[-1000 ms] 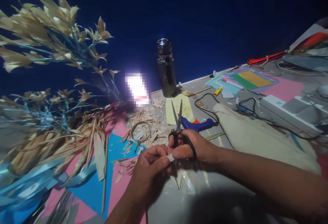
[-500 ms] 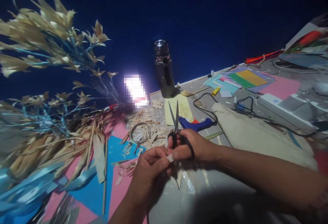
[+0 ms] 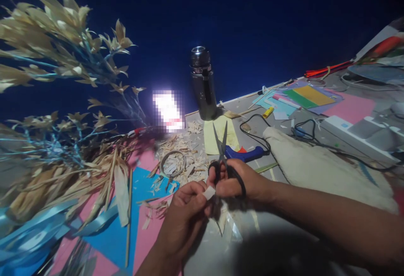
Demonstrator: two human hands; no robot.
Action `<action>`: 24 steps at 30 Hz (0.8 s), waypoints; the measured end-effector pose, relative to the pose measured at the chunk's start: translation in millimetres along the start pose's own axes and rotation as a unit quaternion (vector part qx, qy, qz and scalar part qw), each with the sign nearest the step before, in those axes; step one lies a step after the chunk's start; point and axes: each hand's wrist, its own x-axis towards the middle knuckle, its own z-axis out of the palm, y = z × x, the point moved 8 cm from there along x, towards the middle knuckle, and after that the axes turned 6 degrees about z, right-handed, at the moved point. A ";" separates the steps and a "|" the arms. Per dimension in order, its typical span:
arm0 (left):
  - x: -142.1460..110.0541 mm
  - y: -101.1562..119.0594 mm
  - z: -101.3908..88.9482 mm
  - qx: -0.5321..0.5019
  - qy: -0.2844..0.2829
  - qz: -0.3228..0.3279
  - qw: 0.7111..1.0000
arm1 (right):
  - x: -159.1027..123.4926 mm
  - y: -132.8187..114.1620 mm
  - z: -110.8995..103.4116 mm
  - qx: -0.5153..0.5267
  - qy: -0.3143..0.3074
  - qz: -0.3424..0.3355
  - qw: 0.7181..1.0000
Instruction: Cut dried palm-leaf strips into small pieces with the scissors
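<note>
Between the thumb and fingers of my left hand [image 3: 186, 208] is a small pale piece of dried husk [image 3: 209, 192], pinched at its edge. Close beside it, my right hand [image 3: 238, 179] is closed on black-handled scissors [image 3: 221, 143], fingers through the loops. The scissors' blades point away from me and stand apart, with nothing between them. Behind the blades lie a blue glue gun [image 3: 248, 154] and a yellow paper sheet [image 3: 210, 135]. Pale scraps [image 3: 192, 168] and a roll of tape [image 3: 173, 163] spread just beyond my left hand.
A dark flask [image 3: 203, 84] stands at the table's far edge. Dried-husk flowers [image 3: 69, 61] on blue stems rise at left, above blue ribbon [image 3: 38, 229] and a blue sheet [image 3: 110, 242]. To the right are a cream cloth [image 3: 318, 166], cables, a yellow sharpener-like item [image 3: 268, 112] and coloured papers.
The scissors have opened wider and moved slightly right with my right hand. More of the pale husk piece shows in my left hand, which has hardly moved.
</note>
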 end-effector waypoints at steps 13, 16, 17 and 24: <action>1.1 -4.4 2.0 -0.031 -0.022 -0.018 0.999 | 3.8 3.6 -1.4 0.038 0.010 0.011 0.999; 1.8 -6.1 -0.7 -0.002 -0.007 -0.022 1.000 | 2.1 6.1 -1.3 -0.003 0.021 0.006 1.000; 1.6 -7.1 -1.3 0.006 -0.004 -0.022 1.000 | 2.0 8.3 -0.9 0.002 0.022 0.012 1.000; 0.1 -13.5 -4.0 0.006 -0.013 -0.035 0.999 | 4.4 12.3 2.5 0.052 0.007 0.041 0.998</action>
